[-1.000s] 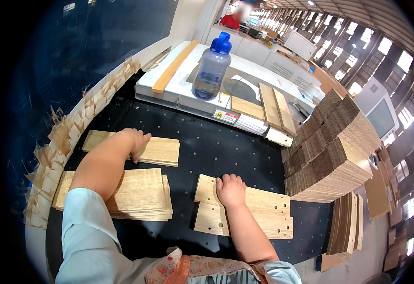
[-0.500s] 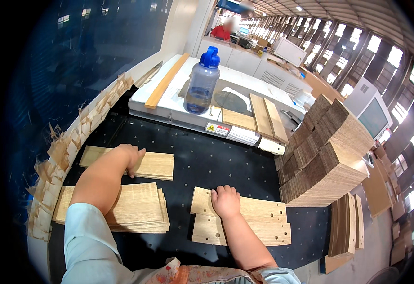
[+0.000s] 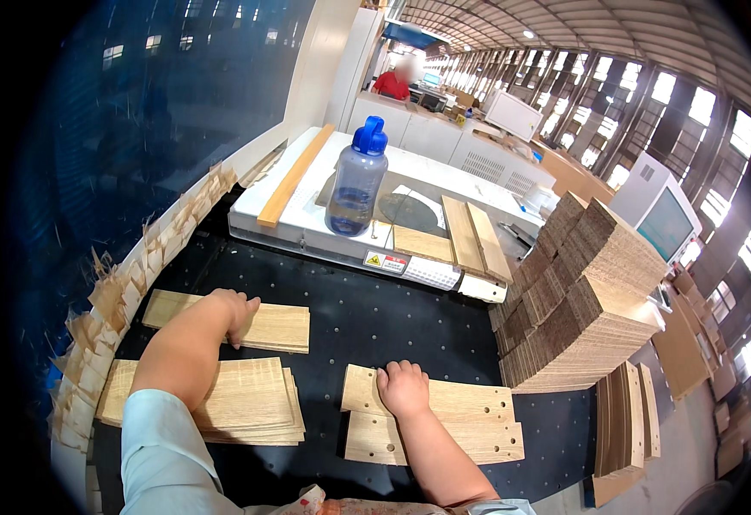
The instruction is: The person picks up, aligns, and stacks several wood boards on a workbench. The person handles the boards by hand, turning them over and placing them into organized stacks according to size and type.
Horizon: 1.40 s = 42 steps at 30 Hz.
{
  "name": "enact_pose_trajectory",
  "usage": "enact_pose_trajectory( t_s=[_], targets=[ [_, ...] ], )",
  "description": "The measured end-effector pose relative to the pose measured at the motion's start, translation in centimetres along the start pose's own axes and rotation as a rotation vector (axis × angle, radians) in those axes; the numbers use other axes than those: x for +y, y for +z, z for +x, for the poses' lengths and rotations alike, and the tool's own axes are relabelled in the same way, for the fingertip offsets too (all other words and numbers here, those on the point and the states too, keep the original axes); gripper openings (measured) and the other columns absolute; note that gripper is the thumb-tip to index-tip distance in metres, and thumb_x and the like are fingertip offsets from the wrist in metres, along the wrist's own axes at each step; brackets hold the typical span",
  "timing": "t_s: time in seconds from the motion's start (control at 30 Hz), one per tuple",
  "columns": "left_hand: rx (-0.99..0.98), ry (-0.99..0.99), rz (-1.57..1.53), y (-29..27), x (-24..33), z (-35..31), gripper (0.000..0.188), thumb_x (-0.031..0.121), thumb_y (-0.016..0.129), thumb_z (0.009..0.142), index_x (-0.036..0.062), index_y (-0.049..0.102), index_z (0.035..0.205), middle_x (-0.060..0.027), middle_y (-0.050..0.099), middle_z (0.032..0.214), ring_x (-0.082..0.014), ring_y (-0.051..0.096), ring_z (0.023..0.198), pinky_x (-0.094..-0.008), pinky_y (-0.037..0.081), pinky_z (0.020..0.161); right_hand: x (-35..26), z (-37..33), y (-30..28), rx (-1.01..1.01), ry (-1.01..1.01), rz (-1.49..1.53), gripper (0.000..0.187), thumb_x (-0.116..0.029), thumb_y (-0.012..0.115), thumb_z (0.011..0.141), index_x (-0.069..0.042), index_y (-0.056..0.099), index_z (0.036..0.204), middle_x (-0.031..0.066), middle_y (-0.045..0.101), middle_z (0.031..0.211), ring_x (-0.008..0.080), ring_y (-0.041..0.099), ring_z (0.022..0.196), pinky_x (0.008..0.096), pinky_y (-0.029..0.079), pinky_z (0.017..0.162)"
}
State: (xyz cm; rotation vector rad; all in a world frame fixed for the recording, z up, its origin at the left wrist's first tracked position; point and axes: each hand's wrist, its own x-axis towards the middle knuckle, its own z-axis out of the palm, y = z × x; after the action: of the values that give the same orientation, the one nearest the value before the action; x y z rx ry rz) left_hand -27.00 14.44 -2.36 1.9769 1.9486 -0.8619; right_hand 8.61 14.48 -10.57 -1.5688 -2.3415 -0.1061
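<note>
My left hand (image 3: 234,314) is closed over the middle of a plain wooden board (image 3: 282,328), the upper one of a thin stack lying on the black table at the left. Nearer to me, under my left forearm, lies another stack of plain boards (image 3: 251,395). My right hand (image 3: 405,389) rests on a drilled wooden board (image 3: 470,400), its fingers curled over the far edge. A second drilled board (image 3: 461,438) lies against its near side, partly under my right wrist. Both drilled boards have round holes near their ends. My left palm and part of its thumb are hidden.
A tall stack of boards (image 3: 577,330) stands at the right, with more boards (image 3: 623,421) upright beside it. Beyond the black dotted table (image 3: 392,309), a white machine bed (image 3: 294,225) carries a water bottle (image 3: 356,184) and wooden strips (image 3: 468,232). A dark blue panel (image 3: 195,94) borders the left.
My view has tilted slightly up, so everything sits lower in the picture. Both hands stay on the same boards, with no clear movement of the boards.
</note>
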Motion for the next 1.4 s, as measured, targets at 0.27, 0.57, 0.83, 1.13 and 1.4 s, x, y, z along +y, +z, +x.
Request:
enact_pose_trajectory(
  t_s=[0.27, 0.57, 0.83, 1.13, 1.4],
  targets=[
    [0.008, 0.004, 0.006, 0.0, -0.1, 0.0, 0.119, 0.047, 0.086, 0.056, 0.0125, 0.019, 0.149, -0.0138, 0.045, 0.136, -0.0316, 0.046, 0.122, -0.0399, 0.041, 0.1, -0.1, 0.0, 0.0, 0.049, -0.011, 0.033, 0.027, -0.033, 0.055, 0.087, -0.008, 0.064, 0.083, 0.0092, 0.061, 0.086, 0.0297, 0.057, 0.088, 0.0441, 0.045, 0.077],
    [-0.001, -0.031, -0.032, -1.2, 0.9, -1.5, 0.113, 0.035, 0.088, 0.058, 0.0089, 0.023, 0.147, -0.0153, 0.046, 0.137, -0.0313, 0.047, 0.124, -0.039, 0.043, 0.099, 0.0, 0.0, 0.2, 0.058, -0.017, 0.029, 0.025, -0.032, 0.055, 0.087, -0.009, 0.064, 0.083, 0.0079, 0.061, 0.087, 0.0277, 0.057, 0.087, 0.0435, 0.044, 0.076],
    [0.003, -0.027, -0.027, -1.1, 0.8, -1.2, 0.114, 0.037, 0.088, 0.057, 0.0091, 0.023, 0.147, -0.015, 0.046, 0.136, -0.0316, 0.046, 0.124, -0.0391, 0.042, 0.1, 0.0, 0.0, -0.1, 0.05, -0.016, 0.05, 0.025, -0.031, 0.055, 0.087, -0.008, 0.065, 0.084, 0.0091, 0.061, 0.086, 0.0292, 0.057, 0.087, 0.0439, 0.045, 0.077],
    [-0.002, -0.01, -0.012, -0.3, 0.2, -0.2, 0.119, 0.041, 0.088, 0.055, 0.0111, 0.02, 0.148, -0.0143, 0.044, 0.137, -0.0312, 0.045, 0.125, -0.0386, 0.041, 0.101, -0.2, 0.1, -0.2, -0.035, 0.015, 0.032, 0.028, -0.033, 0.052, 0.09, -0.008, 0.065, 0.088, 0.0086, 0.061, 0.092, 0.0277, 0.056, 0.092, 0.0434, 0.043, 0.081],
    [0.002, 0.001, 0.006, 0.2, -0.2, 0.6, 0.122, 0.046, 0.087, 0.053, 0.0121, 0.019, 0.148, -0.0138, 0.045, 0.135, -0.031, 0.047, 0.122, -0.0386, 0.041, 0.101, -0.1, 0.0, -0.1, 0.015, 0.008, 0.05, 0.027, -0.032, 0.054, 0.088, -0.008, 0.065, 0.085, 0.0094, 0.061, 0.088, 0.0292, 0.056, 0.089, 0.0435, 0.044, 0.079]
  ],
)
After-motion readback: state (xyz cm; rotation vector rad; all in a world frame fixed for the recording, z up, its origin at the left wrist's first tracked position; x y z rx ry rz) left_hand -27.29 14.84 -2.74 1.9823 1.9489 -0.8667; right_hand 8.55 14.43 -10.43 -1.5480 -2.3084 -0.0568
